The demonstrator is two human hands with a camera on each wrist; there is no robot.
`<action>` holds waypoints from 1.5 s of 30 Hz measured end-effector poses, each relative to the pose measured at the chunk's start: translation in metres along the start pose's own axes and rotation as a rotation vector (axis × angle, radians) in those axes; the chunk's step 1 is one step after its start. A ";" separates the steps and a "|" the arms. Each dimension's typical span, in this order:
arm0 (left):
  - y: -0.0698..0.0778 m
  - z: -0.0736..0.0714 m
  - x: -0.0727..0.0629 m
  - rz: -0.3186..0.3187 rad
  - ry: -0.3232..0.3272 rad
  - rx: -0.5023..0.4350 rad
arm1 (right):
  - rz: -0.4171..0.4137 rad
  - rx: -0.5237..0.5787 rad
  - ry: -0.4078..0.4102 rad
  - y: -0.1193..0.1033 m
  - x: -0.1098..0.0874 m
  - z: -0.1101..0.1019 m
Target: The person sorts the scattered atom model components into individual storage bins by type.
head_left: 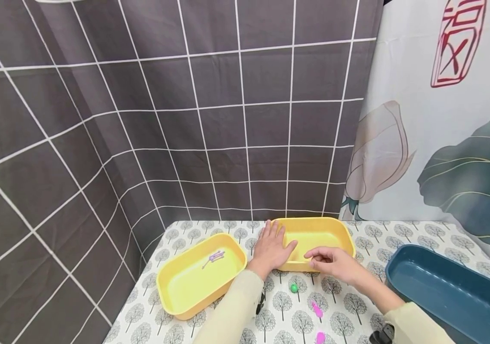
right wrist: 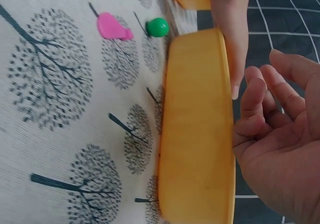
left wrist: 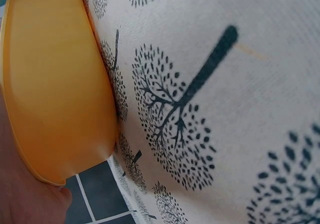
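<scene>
A yellow plastic basin (head_left: 318, 231) stands at the back of the table. Over its left rim lies my left hand (head_left: 269, 247), fingers spread and straight. The left wrist view shows part of that hand (left wrist: 30, 199) against the basin's edge. Above the front rim hovers my right hand (head_left: 335, 263), its fingers loosely bent. Nothing shows between those fingers in the right wrist view, where the hand (right wrist: 285, 129) is beside the basin's wall (right wrist: 197, 129). A green ball (head_left: 294, 288) and a pink rounded piece (head_left: 317, 309) lie in front of the basin.
Another yellow basin (head_left: 171, 303) at the left holds small purple pieces (head_left: 215, 256). A dark blue basin (head_left: 447, 282) stands at the right. A second pink piece (head_left: 320, 338) lies near the bottom edge of the head view. Dark checked cloth (head_left: 210, 129) hangs behind the table.
</scene>
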State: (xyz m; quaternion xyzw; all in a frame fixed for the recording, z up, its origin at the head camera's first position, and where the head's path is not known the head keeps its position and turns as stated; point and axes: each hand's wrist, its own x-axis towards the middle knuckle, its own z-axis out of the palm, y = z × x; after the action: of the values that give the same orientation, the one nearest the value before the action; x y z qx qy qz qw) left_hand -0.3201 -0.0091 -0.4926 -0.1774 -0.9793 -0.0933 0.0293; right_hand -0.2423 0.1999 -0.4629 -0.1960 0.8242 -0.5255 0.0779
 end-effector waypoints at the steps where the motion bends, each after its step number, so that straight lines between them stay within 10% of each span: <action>1: 0.000 0.000 0.000 0.001 -0.002 0.003 | -0.013 0.004 -0.009 0.001 -0.001 0.002; 18: 0.001 0.001 0.001 -0.001 0.002 0.009 | -0.071 0.024 -0.148 0.009 -0.010 0.025; 45: -0.001 0.003 0.001 0.012 0.016 0.025 | -0.101 -0.315 -0.141 0.028 -0.001 0.055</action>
State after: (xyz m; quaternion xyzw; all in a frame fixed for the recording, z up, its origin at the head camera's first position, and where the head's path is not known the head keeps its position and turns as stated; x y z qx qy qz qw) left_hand -0.3211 -0.0088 -0.4957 -0.1820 -0.9790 -0.0824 0.0399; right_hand -0.2301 0.1646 -0.5117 -0.2832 0.8780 -0.3780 0.0773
